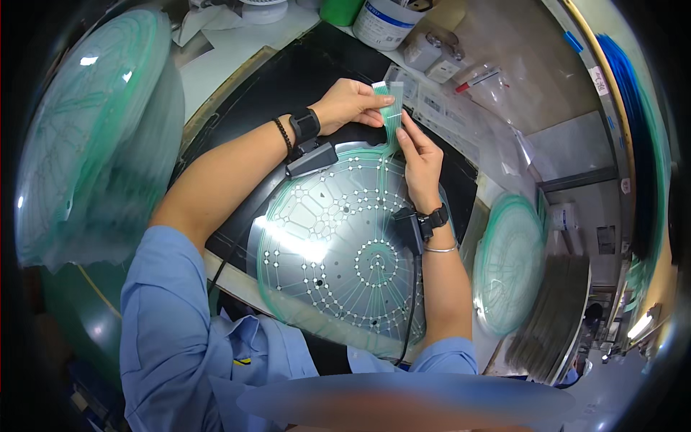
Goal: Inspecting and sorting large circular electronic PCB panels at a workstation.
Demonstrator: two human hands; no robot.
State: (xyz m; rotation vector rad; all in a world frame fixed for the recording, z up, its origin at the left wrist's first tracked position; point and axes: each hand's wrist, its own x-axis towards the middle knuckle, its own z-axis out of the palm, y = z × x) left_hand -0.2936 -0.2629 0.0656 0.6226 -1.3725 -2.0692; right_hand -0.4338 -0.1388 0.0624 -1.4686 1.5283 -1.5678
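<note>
A round, clear flexible circuit sheet [338,230] with green printed traces and small white pads lies over a black board in front of me. From its far edge a flat ribbon tail [393,122] with green lines sticks up, seemingly split into two strips at the end. My left hand [348,106] pinches the tail near its tip between thumb and fingers. Lower down on the other side, my right hand [422,155] grips it with thumb and forefinger. Both wrists carry black strapped devices with cables, which cover small parts of the sheet.
Round green-tinted sheets [90,108] are stacked high at the left, and more [507,263] lie at the right beside a grey stack [551,317]. The black board [288,75] spans the bench. Beyond it stand a white tub [385,25], small containers [423,50] and a red pen [476,81].
</note>
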